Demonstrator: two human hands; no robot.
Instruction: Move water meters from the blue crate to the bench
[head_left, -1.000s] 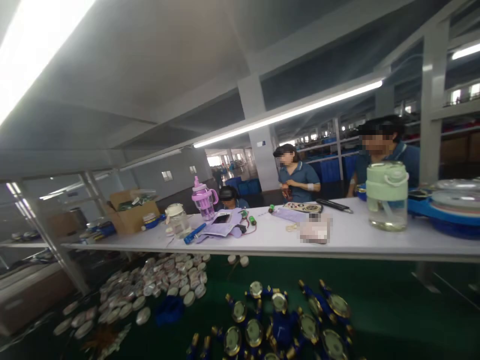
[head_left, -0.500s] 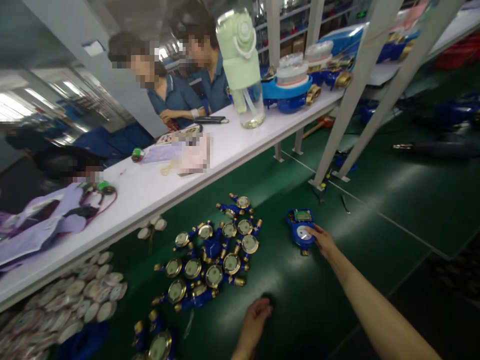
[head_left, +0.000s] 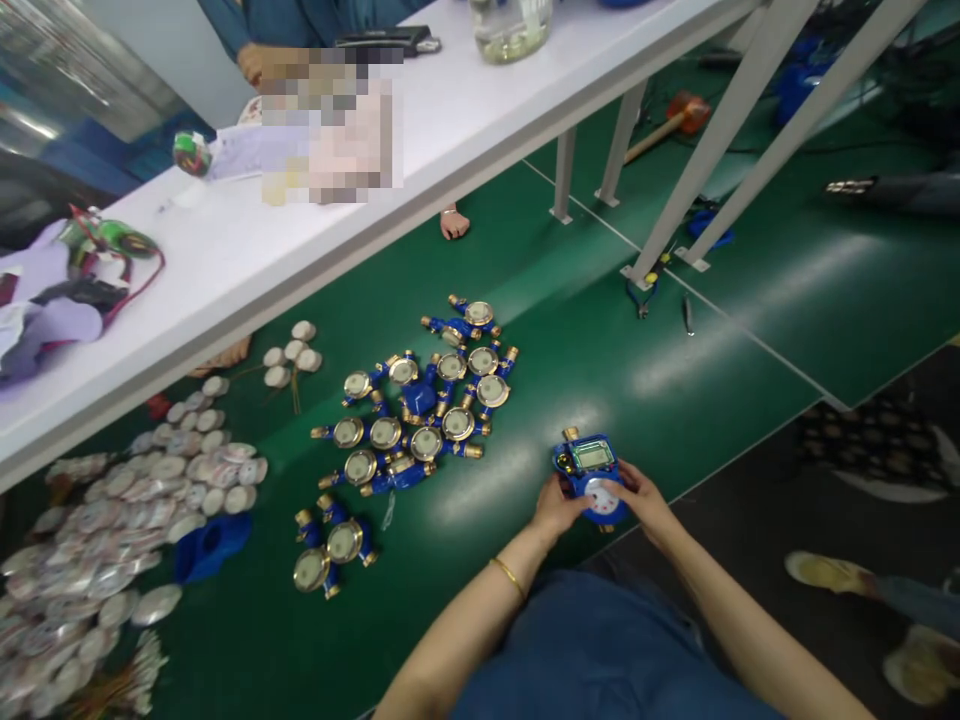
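Note:
A blue water meter (head_left: 602, 497) with brass ends, a white dial and an exposed display with a green board stands on the green table at the near edge. My left hand (head_left: 556, 508) grips its left side, thumb over the dial. On the right side my right hand (head_left: 643, 497) holds it too, its thumb on the dial's rim. The meter's underside is hidden. Left of my hands lie several blue-and-brass meter bodies (head_left: 426, 442) with round glass faces, bunched together. Two more, among them one meter body (head_left: 345, 541), sit closer to me.
A pile of round dial inserts (head_left: 165, 467) covers the left, beside a blue plastic part (head_left: 211, 548). A raised white shelf (head_left: 435, 130) crosses the back; a co-worker's hand (head_left: 454, 223) shows beneath it. Pliers (head_left: 642, 298) and a mallet (head_left: 686, 113) lie near the shelf legs.
My left hand has come from the bare tabletop to the meter and now grips it. The meter is nearer to my body. The view has tilted down.

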